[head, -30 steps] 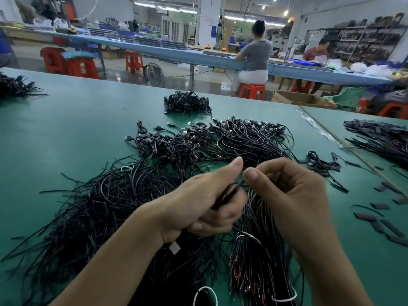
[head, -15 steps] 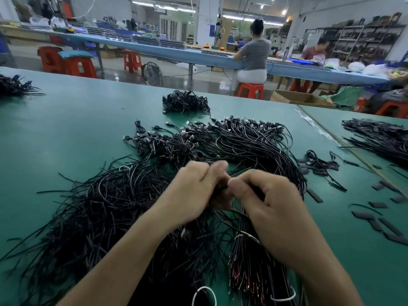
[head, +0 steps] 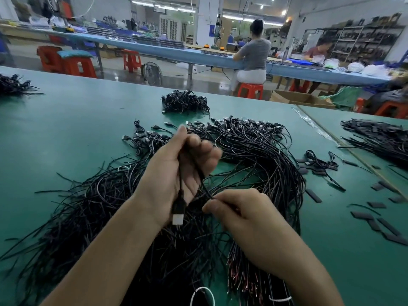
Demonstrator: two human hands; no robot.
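The wide green surface (head: 66, 133) carried everything, and most of its near part was covered by a big loose heap of thin black wires (head: 84, 217) that spread out to the left. Just beside it, on the right, a thick curved bundle of black cables with small plugs (head: 254, 146) lay in an arc, and a small separate pile of black cables (head: 185, 103) sat well apart near the far edge. Above the heap, the left hand (head: 176, 175) was raised with its palm turned to the camera, and its thumb and curled fingers gripped one thin black cable (head: 180, 180), which was folded into a loop in the hand. The right hand (head: 247, 221), lower and near to it, pinched the other end of the same cable between thumb and fingertips. The black USB plug with a silver tip (head: 178, 212) hung down in front of the left wrist. Some short flat black sleeve pieces (head: 362, 215) lay scattered on the right.
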